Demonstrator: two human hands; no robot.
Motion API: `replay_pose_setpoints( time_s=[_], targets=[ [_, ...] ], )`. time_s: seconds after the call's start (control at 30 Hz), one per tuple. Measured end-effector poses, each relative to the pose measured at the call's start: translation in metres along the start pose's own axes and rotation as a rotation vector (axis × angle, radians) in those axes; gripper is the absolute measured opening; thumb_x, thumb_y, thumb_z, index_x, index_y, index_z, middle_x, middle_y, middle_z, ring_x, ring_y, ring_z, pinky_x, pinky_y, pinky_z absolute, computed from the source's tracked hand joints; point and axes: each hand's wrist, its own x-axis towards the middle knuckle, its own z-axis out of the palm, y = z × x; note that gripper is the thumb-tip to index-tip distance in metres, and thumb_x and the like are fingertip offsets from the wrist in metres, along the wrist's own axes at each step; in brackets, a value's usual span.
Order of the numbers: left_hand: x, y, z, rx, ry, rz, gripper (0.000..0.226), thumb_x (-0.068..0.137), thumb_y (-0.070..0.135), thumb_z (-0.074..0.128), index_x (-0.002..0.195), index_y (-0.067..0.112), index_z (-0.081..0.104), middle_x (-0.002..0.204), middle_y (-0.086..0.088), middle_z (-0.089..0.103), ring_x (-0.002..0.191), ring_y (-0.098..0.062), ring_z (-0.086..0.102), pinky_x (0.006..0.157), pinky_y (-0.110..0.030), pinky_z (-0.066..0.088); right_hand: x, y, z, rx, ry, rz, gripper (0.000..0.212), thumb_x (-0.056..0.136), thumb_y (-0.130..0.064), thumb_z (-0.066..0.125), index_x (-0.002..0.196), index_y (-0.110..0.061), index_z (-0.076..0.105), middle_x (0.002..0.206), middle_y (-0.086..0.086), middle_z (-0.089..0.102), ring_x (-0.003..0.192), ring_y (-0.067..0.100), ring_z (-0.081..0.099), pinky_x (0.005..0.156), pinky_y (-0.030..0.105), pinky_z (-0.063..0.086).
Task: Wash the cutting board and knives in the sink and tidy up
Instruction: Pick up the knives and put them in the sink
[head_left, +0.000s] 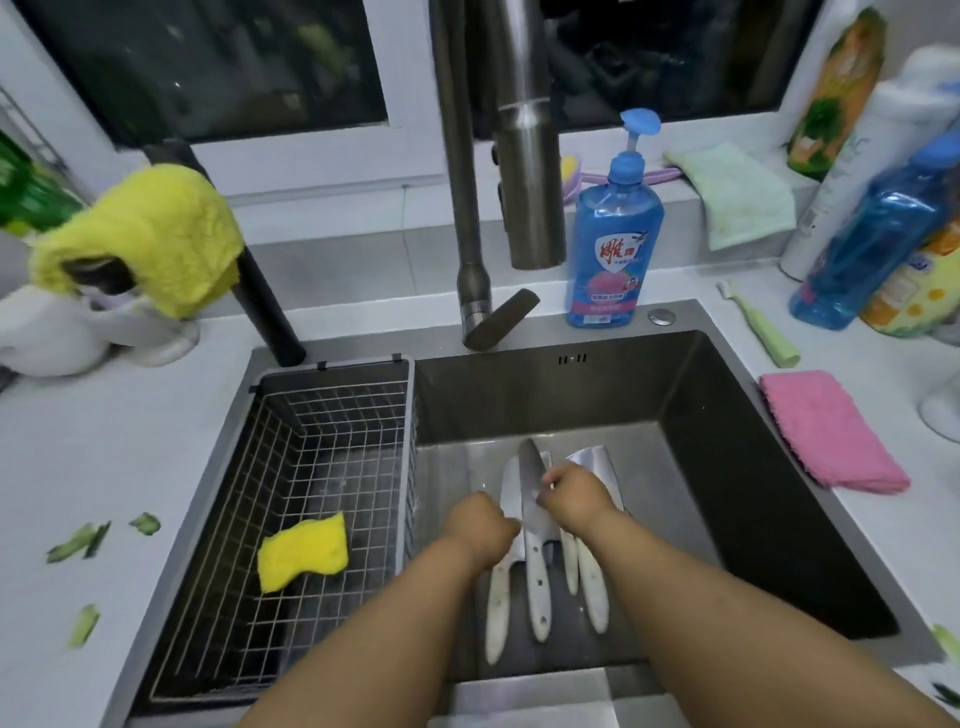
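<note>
Several white-handled knives lie side by side on the floor of the steel sink (727, 467). A pointed knife (535, 571) lies in the middle, and a broad cleaver (592, 460) lies at the right. My right hand (574, 501) is over the blades, its curled fingers pinching the pointed knife's blade from the right. My left hand (480, 525) is curled against the left side of that knife, over the leftmost knife (497, 608). Its fingertips are hidden, so I cannot make out what it holds. No water runs from the faucet (530, 197).
A wire basket (332, 405) fills the sink's left part and holds a yellow sponge (304, 551). A blue dish soap bottle (613, 234) stands behind the sink. A pink cloth (831, 431) lies on the right counter. Green peel scraps (78, 543) lie on the left counter.
</note>
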Motion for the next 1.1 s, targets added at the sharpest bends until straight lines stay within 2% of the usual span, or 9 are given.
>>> replay_pose_setpoints(
  time_s=[0.07, 0.1, 0.23, 0.33, 0.53, 0.7, 0.87, 0.97, 1.1],
  targets=[
    [-0.011, -0.003, -0.016, -0.159, 0.042, 0.038, 0.008, 0.082, 0.014, 0.061, 0.076, 0.011, 0.058, 0.093, -0.022, 0.068, 0.09, -0.035, 0.066, 0.08, -0.042, 0.053, -0.013, -0.023, 0.003, 0.092, 0.072, -0.024, 0.009, 0.087, -0.014, 0.057, 0.095, -0.016, 0.059, 0.103, 0.007, 0.065, 0.098, 0.026, 0.058, 0.075, 0.022, 0.039],
    [-0.017, -0.008, -0.025, -0.243, 0.067, 0.049, 0.015, 0.081, 0.012, 0.06, 0.068, 0.015, 0.054, 0.082, -0.02, 0.067, 0.082, -0.034, 0.066, 0.078, -0.045, 0.054, -0.019, -0.034, 0.006, 0.118, 0.107, -0.043, 0.005, 0.087, -0.016, 0.057, 0.09, -0.018, 0.059, 0.104, 0.007, 0.065, 0.1, 0.027, 0.059, 0.078, 0.025, 0.041],
    [-0.046, -0.034, -0.073, -0.451, 0.209, 0.089, 0.012, 0.078, 0.015, 0.058, 0.069, 0.018, 0.053, 0.064, -0.004, 0.06, 0.07, -0.026, 0.063, 0.069, -0.041, 0.055, -0.05, -0.084, 0.02, 0.211, 0.223, -0.146, 0.008, 0.087, -0.022, 0.053, 0.08, -0.023, 0.055, 0.087, 0.0, 0.062, 0.087, 0.024, 0.059, 0.072, 0.028, 0.044],
    [-0.075, -0.069, -0.11, -0.527, 0.362, 0.109, 0.011, 0.085, 0.014, 0.057, 0.075, 0.019, 0.056, 0.073, -0.006, 0.066, 0.075, -0.028, 0.067, 0.071, -0.041, 0.058, -0.077, -0.128, 0.041, 0.254, 0.222, -0.268, 0.006, 0.092, -0.021, 0.053, 0.09, -0.016, 0.056, 0.083, -0.002, 0.057, 0.082, 0.02, 0.054, 0.068, 0.026, 0.037],
    [-0.134, -0.154, -0.166, -0.603, 0.61, 0.008, 0.009, 0.085, 0.013, 0.054, 0.078, 0.016, 0.058, 0.072, -0.005, 0.065, 0.073, -0.024, 0.065, 0.072, -0.044, 0.058, -0.126, -0.198, 0.11, 0.279, 0.126, -0.408, 0.018, 0.093, -0.025, 0.055, 0.075, -0.021, 0.051, 0.074, -0.004, 0.056, 0.077, 0.02, 0.054, 0.06, 0.027, 0.035],
    [-0.19, -0.247, -0.202, -0.493, 0.834, -0.122, 0.006, 0.088, 0.015, 0.053, 0.086, 0.018, 0.058, 0.092, -0.001, 0.066, 0.086, -0.019, 0.063, 0.075, -0.029, 0.048, -0.177, -0.249, 0.188, 0.143, -0.09, -0.533, 0.013, 0.094, -0.02, 0.047, 0.084, -0.015, 0.051, 0.08, 0.007, 0.056, 0.076, 0.024, 0.051, 0.064, 0.032, 0.038],
    [-0.245, -0.336, -0.224, -0.312, 1.034, -0.309, 0.018, 0.086, 0.014, 0.054, 0.101, 0.012, 0.064, 0.108, 0.001, 0.053, 0.086, -0.014, 0.054, 0.072, -0.021, 0.037, -0.228, -0.284, 0.262, 0.081, -0.282, -0.589, 0.015, 0.094, -0.029, 0.05, 0.089, -0.017, 0.055, 0.084, -0.002, 0.058, 0.079, 0.019, 0.054, 0.061, 0.026, 0.039],
    [-0.27, -0.38, -0.236, -0.138, 0.928, -0.394, 0.04, 0.087, 0.037, 0.048, 0.117, 0.015, 0.061, 0.118, -0.008, 0.061, 0.112, -0.026, 0.054, 0.088, -0.029, 0.039, -0.251, -0.3, 0.308, 0.024, -0.446, -0.635, 0.018, 0.095, -0.032, 0.05, 0.101, -0.016, 0.055, 0.102, 0.002, 0.061, 0.091, 0.019, 0.057, 0.076, 0.028, 0.044],
    [-0.283, -0.409, -0.243, -0.171, 0.637, -0.51, 0.055, 0.097, 0.05, 0.024, 0.146, 0.026, 0.032, 0.151, 0.001, 0.037, 0.143, -0.027, 0.016, 0.112, -0.038, 0.019, -0.273, -0.317, 0.353, -0.036, -0.61, -0.586, 0.044, 0.1, -0.034, 0.039, 0.137, -0.011, 0.044, 0.139, 0.006, 0.048, 0.127, 0.024, 0.045, 0.103, 0.03, 0.033]
  ],
)
